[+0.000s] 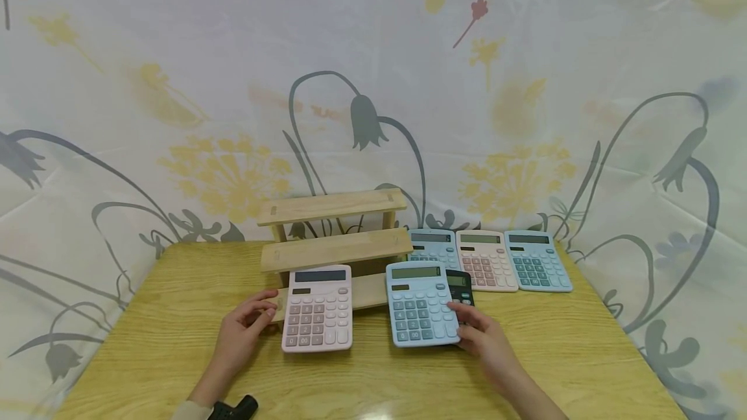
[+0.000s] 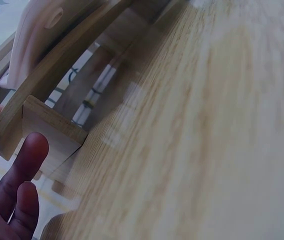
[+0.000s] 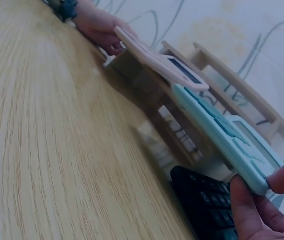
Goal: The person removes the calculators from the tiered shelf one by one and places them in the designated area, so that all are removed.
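Observation:
A three-tier wooden rack (image 1: 337,250) stands at the table's middle. Its lowest board is gripped at the left end by my left hand (image 1: 245,328); the left wrist view shows fingers (image 2: 29,152) about the board's end. A pink calculator (image 1: 318,308) leans face-up on that board, just right of the left hand. My right hand (image 1: 487,342) pinches the lower right edge of a light blue calculator (image 1: 421,303), thumb on one face and fingers on the other. This calculator is tilted at the board's right end; whether it touches the board cannot be told.
A black calculator (image 1: 460,282) lies partly hidden behind the held blue one. Behind it, in a row, are a blue calculator (image 1: 433,246), a pink calculator (image 1: 486,261) and another blue calculator (image 1: 538,261). A patterned cloth (image 1: 373,31) hangs behind the wooden table (image 1: 192,297).

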Action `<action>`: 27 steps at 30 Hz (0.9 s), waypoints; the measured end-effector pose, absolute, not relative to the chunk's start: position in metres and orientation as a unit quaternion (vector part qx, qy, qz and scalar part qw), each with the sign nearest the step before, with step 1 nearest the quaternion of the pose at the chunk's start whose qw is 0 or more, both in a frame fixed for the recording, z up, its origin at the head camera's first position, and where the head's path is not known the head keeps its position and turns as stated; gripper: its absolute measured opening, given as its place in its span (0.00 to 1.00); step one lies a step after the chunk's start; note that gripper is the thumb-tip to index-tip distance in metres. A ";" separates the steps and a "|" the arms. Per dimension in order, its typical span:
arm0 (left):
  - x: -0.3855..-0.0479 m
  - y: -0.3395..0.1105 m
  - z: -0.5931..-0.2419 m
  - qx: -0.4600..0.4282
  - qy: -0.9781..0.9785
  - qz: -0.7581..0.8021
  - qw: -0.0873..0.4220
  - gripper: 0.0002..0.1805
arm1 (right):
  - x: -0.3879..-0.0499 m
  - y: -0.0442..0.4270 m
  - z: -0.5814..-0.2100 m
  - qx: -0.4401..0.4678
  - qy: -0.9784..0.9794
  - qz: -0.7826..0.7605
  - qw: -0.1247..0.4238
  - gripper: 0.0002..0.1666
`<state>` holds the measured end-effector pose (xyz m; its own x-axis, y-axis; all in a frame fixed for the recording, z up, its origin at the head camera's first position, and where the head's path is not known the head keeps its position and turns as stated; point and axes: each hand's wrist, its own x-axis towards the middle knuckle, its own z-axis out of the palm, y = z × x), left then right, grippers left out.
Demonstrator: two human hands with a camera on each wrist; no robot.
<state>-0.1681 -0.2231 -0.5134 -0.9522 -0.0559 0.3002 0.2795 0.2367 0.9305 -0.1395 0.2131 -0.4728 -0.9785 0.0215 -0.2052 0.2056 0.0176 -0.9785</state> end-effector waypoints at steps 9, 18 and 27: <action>-0.167 -0.223 -0.513 -0.069 -0.767 -0.625 0.130 0.07 | -0.138 0.229 -0.469 0.091 0.714 -0.692 0.056 0.29; -0.167 -0.222 -0.512 -0.066 -0.765 -0.628 0.126 0.07 | -0.137 0.252 -0.468 0.093 0.709 -0.698 0.035 0.29; -0.168 -0.223 -0.514 -0.062 -0.767 -0.626 0.125 0.07 | -0.137 0.277 -0.469 0.097 0.700 -0.707 0.023 0.29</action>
<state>-0.1683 -0.2229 -0.5139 -0.9612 -0.0618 0.2688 0.2510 0.2086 0.9453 -0.1366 0.2767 -0.4694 -0.9800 0.1036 -0.1700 0.1689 -0.0191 -0.9854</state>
